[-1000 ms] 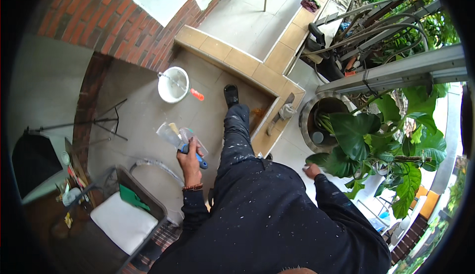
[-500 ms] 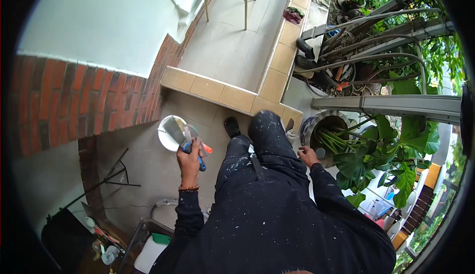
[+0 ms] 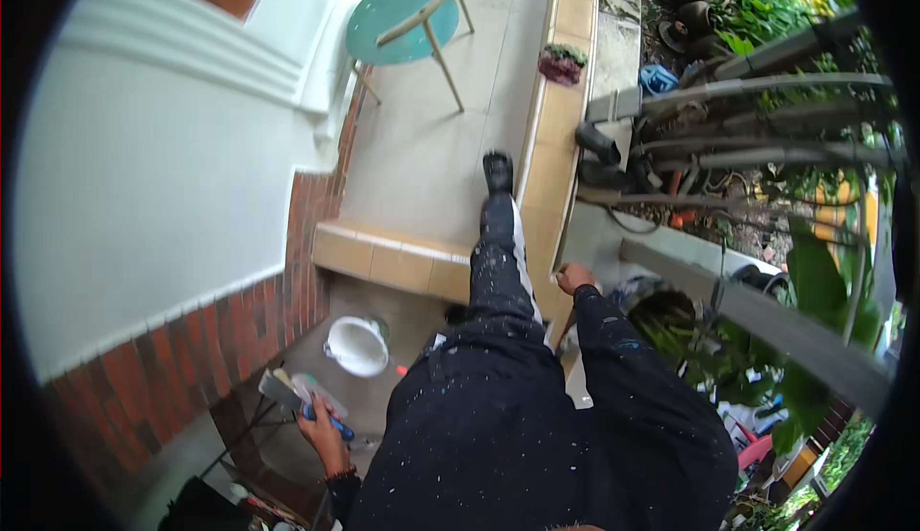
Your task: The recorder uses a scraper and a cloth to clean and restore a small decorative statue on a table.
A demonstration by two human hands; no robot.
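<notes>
Blue-handled scraper (image 3: 280,392) in the left hand (image 3: 326,443), white bucket (image 3: 357,347) near 1 o'clock

The left hand is wrapped around the handle of the scraper. The wide blade points to about 10 o'clock and the handle to about 4 o'clock, so it lies on a slant. Something see-through (image 3: 329,397) is right beside it, too blurry to name. A string of beads (image 3: 341,476) goes round the wrist.

From this hand, the bucket is near, toward 1 o'clock, and does not touch it. The blade points away to the left of the bucket, not at it. The right hand (image 3: 575,279) is farther from the bucket, well apart at 2 o'clock. Its fingers are curled, and I can't tell if they hold anything.

Farther out from the left hand, a red brick wall (image 3: 196,349) is at 10 o'clock, a tan tiled step (image 3: 398,265) at 1 o'clock, and a chair (image 3: 388,13) with a round blue-green seat at 12 o'clock. One black shoe (image 3: 497,174) is up past the edge of the step. No brand, label or writing can be read
</notes>
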